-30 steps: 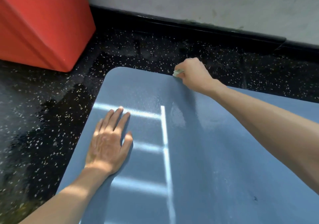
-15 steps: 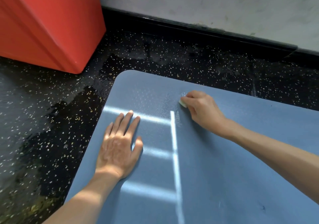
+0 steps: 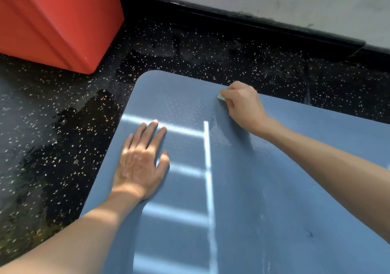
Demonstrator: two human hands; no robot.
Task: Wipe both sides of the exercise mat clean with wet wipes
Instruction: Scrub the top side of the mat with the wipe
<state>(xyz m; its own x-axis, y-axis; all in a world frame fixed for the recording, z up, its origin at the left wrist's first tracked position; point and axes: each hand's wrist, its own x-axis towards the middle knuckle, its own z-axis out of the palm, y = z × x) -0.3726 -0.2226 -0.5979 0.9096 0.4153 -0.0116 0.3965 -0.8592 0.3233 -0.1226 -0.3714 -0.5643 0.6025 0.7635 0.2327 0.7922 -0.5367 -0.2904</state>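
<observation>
A blue exercise mat (image 3: 263,189) lies flat on the dark speckled floor, its rounded corner toward the upper left. My left hand (image 3: 140,160) rests flat on the mat with fingers spread and straight. My right hand (image 3: 242,105) is curled round a small folded wet wipe (image 3: 221,97) and presses it onto the mat close to the far edge. Only a pale corner of the wipe shows beyond my fingers. A damp sheen marks the mat below and left of that hand.
A large red block (image 3: 57,20) stands on the floor at the upper left. A black skirting strip (image 3: 253,26) runs under a grey wall along the back. The speckled floor (image 3: 63,136) looks wet beside the mat's left edge.
My right hand with the wipe came back from the mat's far edge half a second ago and has now pushed out to that edge again. My left hand stays flat on the mat.
</observation>
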